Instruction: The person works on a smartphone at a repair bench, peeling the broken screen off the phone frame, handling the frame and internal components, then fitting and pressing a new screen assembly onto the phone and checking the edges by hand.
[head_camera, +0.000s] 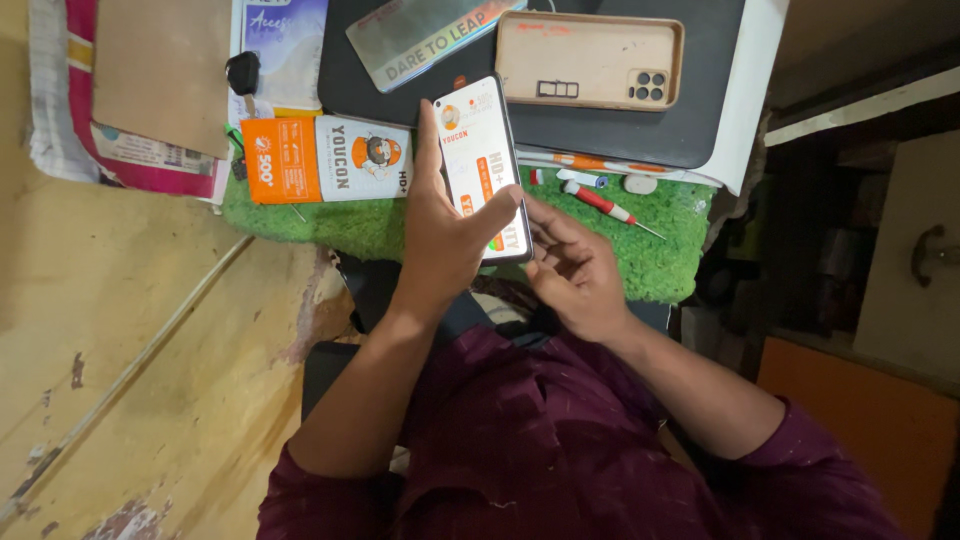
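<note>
Held phone film (478, 160): white-orange printed rectangle, gripped in left hand (440, 235).
Flat box (326, 158): orange-white, left of phone.
Silver strip package (425, 35): tilted, top.
</note>
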